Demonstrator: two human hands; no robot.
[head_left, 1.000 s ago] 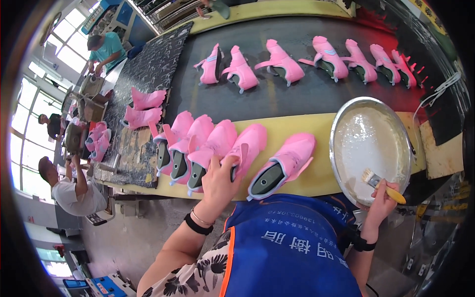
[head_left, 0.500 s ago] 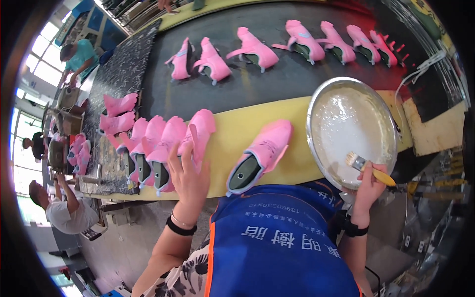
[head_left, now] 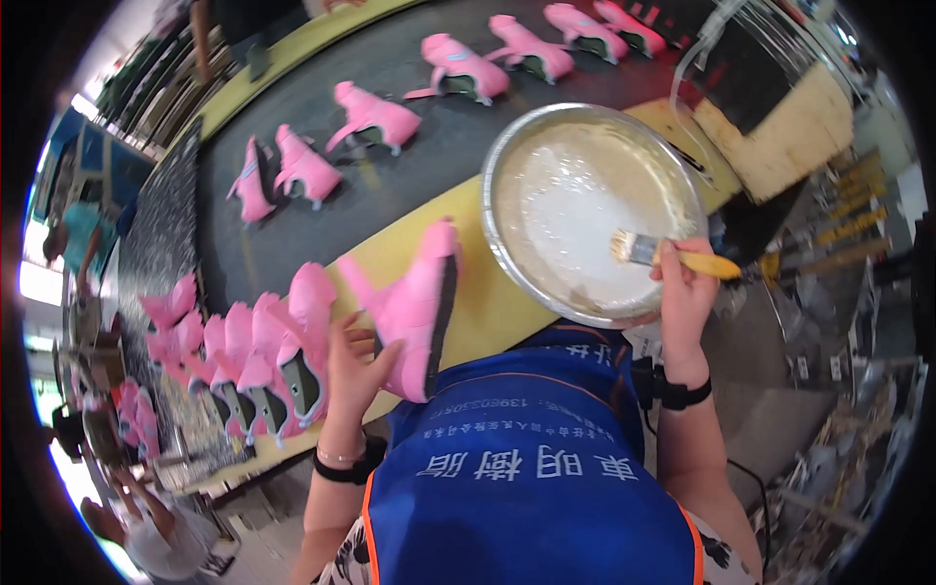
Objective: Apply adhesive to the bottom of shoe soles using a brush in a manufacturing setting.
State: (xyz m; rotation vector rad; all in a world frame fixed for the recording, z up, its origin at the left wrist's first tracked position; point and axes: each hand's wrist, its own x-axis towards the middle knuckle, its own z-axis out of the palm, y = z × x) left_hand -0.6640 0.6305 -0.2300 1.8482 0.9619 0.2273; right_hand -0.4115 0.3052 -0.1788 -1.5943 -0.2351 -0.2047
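My left hand is at a pink shoe upper, its thumb against the side and its other fingers partly hidden. That upper is tipped on its side, with a dark bottom edge facing right and a strap sticking out at the left. My right hand grips a paintbrush with a yellow handle and pale bristles. The bristles hang over a round metal basin of whitish liquid. Left of my left hand stands a row of pink shoe uppers with dark green insides.
More pink uppers lie spaced along a dark belt beyond the yellow ledge. A cream board and a white cable lie beyond the basin. People are at the left.
The view has turned and shifted. My left hand has gone from the row to the single upper, which is now tipped onto its side. The brush stays in my right hand over the basin.
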